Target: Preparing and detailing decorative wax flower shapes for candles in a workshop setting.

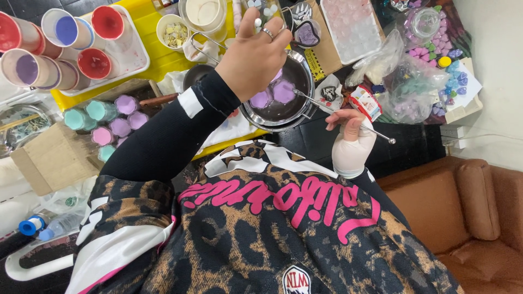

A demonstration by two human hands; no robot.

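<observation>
A round metal pan holds dark liquid with purple hexagonal wax blocks in it. My left hand, in a black sleeve and with a ring on one finger, hovers over the pan with its fingertips pinched; a small white piece shows at the tips. My right hand, wrapped in white at the wrist, grips a thin metal stirring rod. One end of the rod dips into the pan and the other ends in a small ball at the right.
Cups of red, blue and purple wax stand on a white tray at the upper left. Teal, pink and purple candles sit by a cardboard box. A clear mould tray, bags of coloured shapes and a brown sofa lie to the right.
</observation>
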